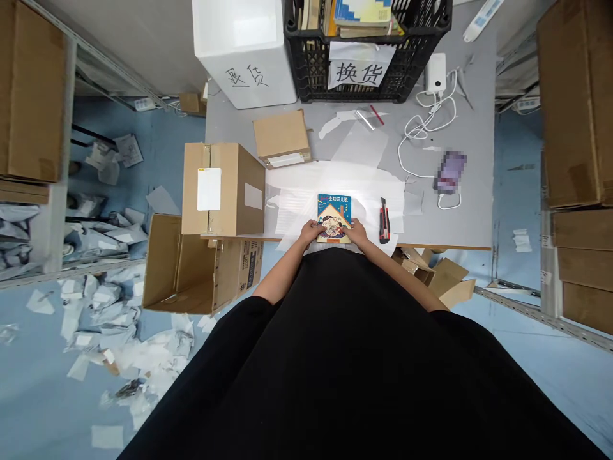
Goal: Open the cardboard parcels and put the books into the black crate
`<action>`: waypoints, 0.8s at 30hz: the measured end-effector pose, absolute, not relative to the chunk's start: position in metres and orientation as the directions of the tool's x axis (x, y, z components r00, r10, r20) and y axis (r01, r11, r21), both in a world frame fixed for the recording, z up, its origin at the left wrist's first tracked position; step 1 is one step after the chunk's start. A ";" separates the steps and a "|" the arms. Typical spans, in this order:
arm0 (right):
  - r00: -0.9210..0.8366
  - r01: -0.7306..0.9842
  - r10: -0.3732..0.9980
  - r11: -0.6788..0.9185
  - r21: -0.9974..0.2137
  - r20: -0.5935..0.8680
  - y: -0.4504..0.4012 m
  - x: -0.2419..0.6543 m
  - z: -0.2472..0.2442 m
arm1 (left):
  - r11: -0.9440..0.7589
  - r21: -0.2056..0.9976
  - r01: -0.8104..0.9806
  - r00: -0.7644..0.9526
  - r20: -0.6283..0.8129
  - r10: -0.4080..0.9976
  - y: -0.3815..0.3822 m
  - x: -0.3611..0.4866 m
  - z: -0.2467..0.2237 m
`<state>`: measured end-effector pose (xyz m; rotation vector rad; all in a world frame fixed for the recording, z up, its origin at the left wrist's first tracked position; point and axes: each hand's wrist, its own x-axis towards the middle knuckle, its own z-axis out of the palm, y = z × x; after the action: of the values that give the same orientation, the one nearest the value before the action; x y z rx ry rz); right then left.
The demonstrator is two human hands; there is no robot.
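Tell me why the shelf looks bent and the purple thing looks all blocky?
In the head view, the wide lens bends the metal shelf rail near the picture's edge; the purple thing is covered by blocky pixels, so I cannot tell what it is; the light is soft and even, with no strong glare on the children's book.

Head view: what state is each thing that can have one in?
Book: closed, lying flat on a white packing sheet.
Left hand: holding the book's lower left edge.
Right hand: holding the book's lower right edge.
Utility knife: lying down, blade not visible.
Labelled carton: closed.
Lower carton: open.
Black crate: holding books.
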<state>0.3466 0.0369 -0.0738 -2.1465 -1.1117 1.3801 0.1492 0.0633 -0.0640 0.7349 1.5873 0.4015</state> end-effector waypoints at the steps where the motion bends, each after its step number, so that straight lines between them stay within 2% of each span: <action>1: 0.232 0.402 0.749 -0.655 -0.640 -0.621 0.038 0.347 -0.072 | 0.732 0.647 0.214 -0.016 -0.747 0.665 0.064 0.150 -0.064; 5: 0.267 0.402 0.740 -0.668 -0.627 -0.617 0.044 0.342 -0.064 | 0.716 0.678 0.165 -0.035 -0.722 0.691 0.066 0.150 -0.059; 10: 0.252 0.396 0.731 -0.676 -0.622 -0.634 0.051 0.327 -0.057 | 0.676 0.728 0.116 0.050 -0.684 0.728 0.078 0.141 -0.040; 15: 0.259 0.434 0.826 -0.562 -0.704 -0.500 0.066 0.298 -0.036 | 0.541 0.795 0.275 0.040 -0.572 0.819 0.086 0.137 -0.012; 17: 0.251 0.377 0.842 -0.539 -0.753 -0.477 0.074 0.283 -0.024 | 0.456 0.807 0.375 0.025 -0.501 0.865 0.083 0.138 0.002; 20: 0.242 0.206 0.828 -0.554 -0.807 -0.506 0.086 0.270 -0.011 | 0.320 0.805 0.500 0.070 -0.406 0.911 0.074 0.141 0.023; 24: 0.238 0.049 0.790 -0.590 -0.806 -0.564 0.090 0.279 -0.009 | 0.196 0.828 0.525 0.216 -0.352 0.911 0.069 0.141 0.031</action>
<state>0.2786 0.0900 -0.0088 -1.8417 -0.7700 1.4074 0.1406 0.0688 0.0313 1.4634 1.4427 0.4731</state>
